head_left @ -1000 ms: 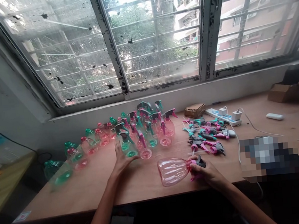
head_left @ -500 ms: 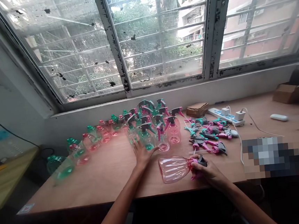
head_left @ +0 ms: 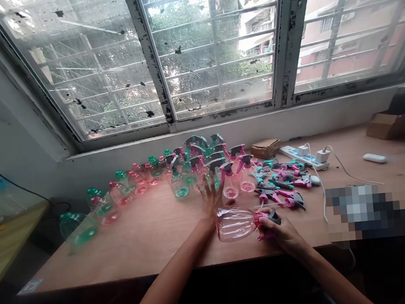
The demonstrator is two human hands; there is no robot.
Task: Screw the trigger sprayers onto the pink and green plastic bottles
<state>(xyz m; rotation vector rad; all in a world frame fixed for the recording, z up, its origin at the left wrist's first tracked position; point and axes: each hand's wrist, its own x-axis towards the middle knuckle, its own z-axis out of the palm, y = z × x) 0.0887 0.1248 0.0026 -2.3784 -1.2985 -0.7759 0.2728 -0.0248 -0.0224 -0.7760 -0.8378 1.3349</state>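
My right hand [head_left: 279, 231] is closed around the pink and black trigger head [head_left: 269, 218] of a clear pink spray bottle [head_left: 234, 223], which lies on its side above the wooden table [head_left: 153, 241]. My left hand [head_left: 210, 197] is open with fingers spread, just behind the bottle's base and against the front of a cluster of upright pink and green spray bottles [head_left: 204, 168].
Capless green and pink bottles [head_left: 103, 208] stand in a row at the left. Loose trigger heads [head_left: 279, 180] lie in a pile right of the cluster. Behind are a power strip [head_left: 307, 157], a brown packet [head_left: 266, 148], a white remote [head_left: 374, 157] and boxes [head_left: 391, 123].
My left hand has slid right along the front of the standing bottles, pushing them toward the right. The right hand and the lying pink bottle have stayed in place.
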